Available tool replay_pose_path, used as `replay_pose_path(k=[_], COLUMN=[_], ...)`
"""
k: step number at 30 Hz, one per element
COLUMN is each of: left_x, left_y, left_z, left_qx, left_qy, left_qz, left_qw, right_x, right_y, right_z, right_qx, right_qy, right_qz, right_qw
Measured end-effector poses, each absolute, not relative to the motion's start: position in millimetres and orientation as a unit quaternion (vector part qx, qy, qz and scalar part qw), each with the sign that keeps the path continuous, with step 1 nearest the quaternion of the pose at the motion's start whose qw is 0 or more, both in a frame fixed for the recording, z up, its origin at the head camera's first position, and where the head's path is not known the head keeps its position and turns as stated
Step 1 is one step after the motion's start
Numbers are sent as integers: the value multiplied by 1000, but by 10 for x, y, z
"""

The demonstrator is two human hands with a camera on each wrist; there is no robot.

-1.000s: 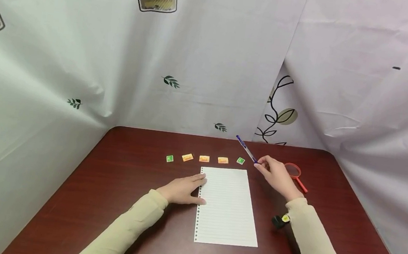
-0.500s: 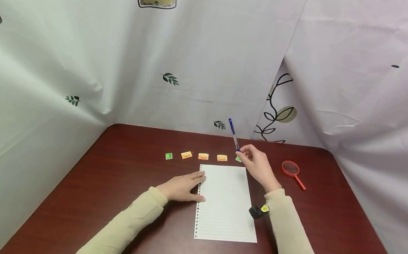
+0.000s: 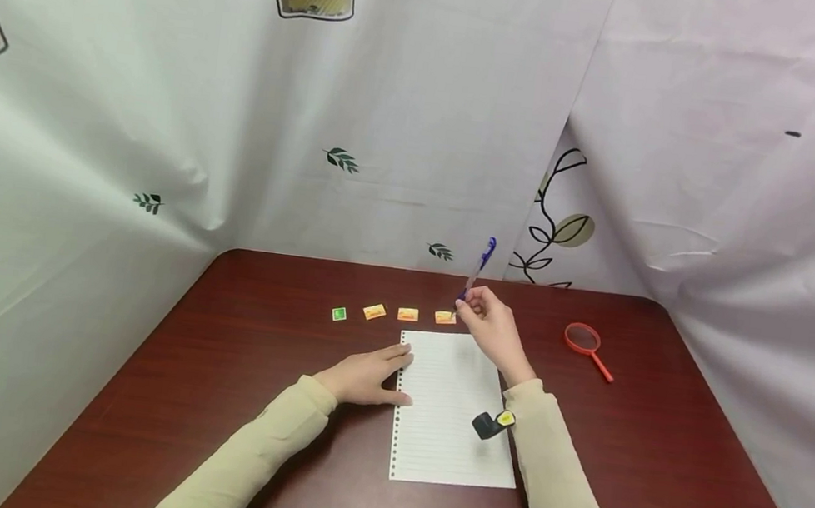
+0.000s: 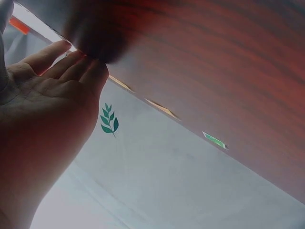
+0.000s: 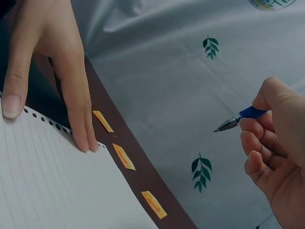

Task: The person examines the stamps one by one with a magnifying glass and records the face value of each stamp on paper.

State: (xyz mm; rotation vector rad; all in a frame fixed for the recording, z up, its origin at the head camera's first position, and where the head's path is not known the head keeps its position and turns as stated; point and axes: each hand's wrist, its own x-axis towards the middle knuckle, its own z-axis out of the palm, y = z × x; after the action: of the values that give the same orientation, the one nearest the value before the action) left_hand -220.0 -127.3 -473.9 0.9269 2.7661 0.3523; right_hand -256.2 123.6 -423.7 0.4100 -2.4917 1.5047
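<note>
My left hand (image 3: 367, 377) rests on the punched left edge of a lined sheet of paper (image 3: 432, 433), fingers extended and thumb spread. In the right wrist view, its fingertips (image 5: 86, 143) touch the sheet near the holes. My right hand (image 3: 491, 326) pinches a blue pen (image 3: 483, 263) between thumb and fingers near the writing end. The bare pen tip (image 5: 228, 125) points away from the hand, above the table. Behind the sheet lies a row of small stamp-like pieces: a green one (image 3: 339, 313) and three orange ones, the rightmost orange piece (image 3: 444, 318) beside the right hand.
A red magnifying glass (image 3: 582, 338) lies to the right on the dark red-brown table (image 3: 655, 467). White cloth with leaf drawings (image 3: 393, 118) hangs behind the table and at both sides. A black device with a yellow mark (image 3: 489, 424) sits at the right wrist.
My right hand has moved left with the pen, from beside the magnifying glass to above the paper's far edge. It now covers the right green piece. The left hand has stayed put.
</note>
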Motion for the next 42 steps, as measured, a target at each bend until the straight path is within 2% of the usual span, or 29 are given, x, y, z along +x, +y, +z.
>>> replay_pose_path(k=[18, 26, 42], left_x=[-2173, -2180, -2192], left_y=[-1278, -1282, -1274], left_z=[-4719, -4738, -4742], left_qx=[311, 317, 316], left_qy=[938, 938, 937], left_qz=[117, 107, 112], left_qw=[102, 94, 96], right_x=[-2566, -2563, -2612], right_y=[995, 917, 825], right_z=[-4549, -4703, -4954], right_qx=[103, 71, 61], right_qy=[-821, -813, -809], right_qz=[555, 575, 582], right_qw=[92, 67, 59])
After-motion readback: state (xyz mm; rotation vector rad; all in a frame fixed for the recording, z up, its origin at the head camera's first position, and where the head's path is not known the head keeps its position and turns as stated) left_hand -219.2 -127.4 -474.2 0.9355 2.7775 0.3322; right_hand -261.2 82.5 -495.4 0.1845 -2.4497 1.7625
